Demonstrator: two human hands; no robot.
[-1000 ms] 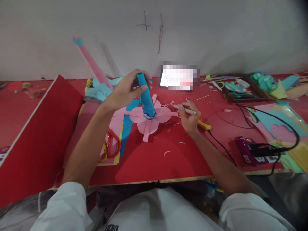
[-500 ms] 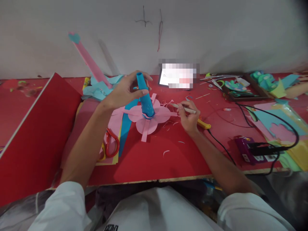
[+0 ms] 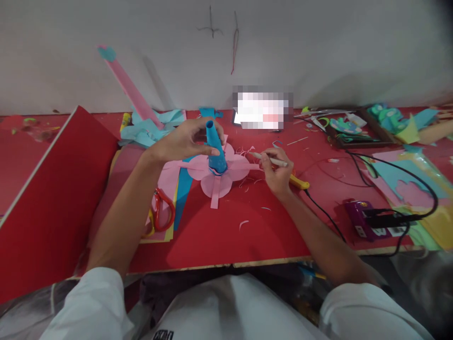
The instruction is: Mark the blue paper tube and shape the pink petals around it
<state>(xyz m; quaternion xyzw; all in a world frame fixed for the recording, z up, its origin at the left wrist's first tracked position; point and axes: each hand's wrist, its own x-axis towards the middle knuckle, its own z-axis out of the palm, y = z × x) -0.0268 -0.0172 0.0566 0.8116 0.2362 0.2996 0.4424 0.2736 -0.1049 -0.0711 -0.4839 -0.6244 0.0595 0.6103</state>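
Note:
My left hand (image 3: 187, 139) is wrapped round a blue paper tube (image 3: 216, 158), thumb in front and fingers behind it. The tube stands nearly upright, leaning slightly, its open end on top. Its foot rests at the middle of a pink paper flower (image 3: 216, 186) with rounded petals and narrow pink strips laid across them. To the right, my right hand (image 3: 278, 172) grips a pale pencil-like stick (image 3: 271, 159), its tip pointing left above pink paper scraps. A pink strip's end lies close to my right fingers.
Red scissors (image 3: 164, 210) and coloured paper lie by my left forearm. A yellow-handled corded tool (image 3: 299, 182) sits beside my right hand. Farther right are a purple box (image 3: 361, 219) with black cables, a dark tray (image 3: 378, 141) and another person's hand. A lit screen (image 3: 262, 111) leans at the wall.
My left hand and the top of the blue tube have come down and slightly right, uncovering a blue piece behind. My right hand has hardly moved.

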